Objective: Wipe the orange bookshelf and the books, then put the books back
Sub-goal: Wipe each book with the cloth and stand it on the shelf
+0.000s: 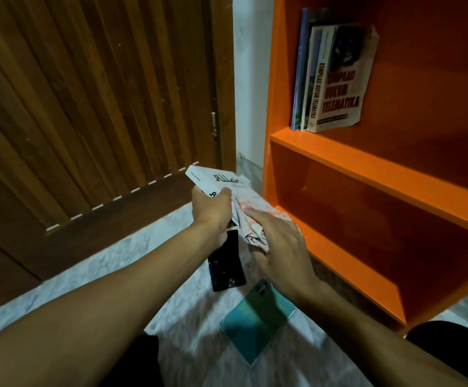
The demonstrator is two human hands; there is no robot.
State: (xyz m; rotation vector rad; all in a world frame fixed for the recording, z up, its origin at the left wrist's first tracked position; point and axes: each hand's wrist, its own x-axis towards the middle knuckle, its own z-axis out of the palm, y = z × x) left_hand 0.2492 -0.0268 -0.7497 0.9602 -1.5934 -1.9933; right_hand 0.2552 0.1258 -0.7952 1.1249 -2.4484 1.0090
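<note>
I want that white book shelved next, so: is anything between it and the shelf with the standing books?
Nothing visible. The left hand holds the white book while the right hand presses the cloth on it. The shelf is bare beside the standing books.

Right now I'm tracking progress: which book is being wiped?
The white book, gripped by the left hand, with the right hand pressing the cloth on it. The others stand shelved or lie on the floor.

Left hand [211, 212] gripping with curled fingers, right hand [278, 241] pressing flat, both forearms extended
</note>
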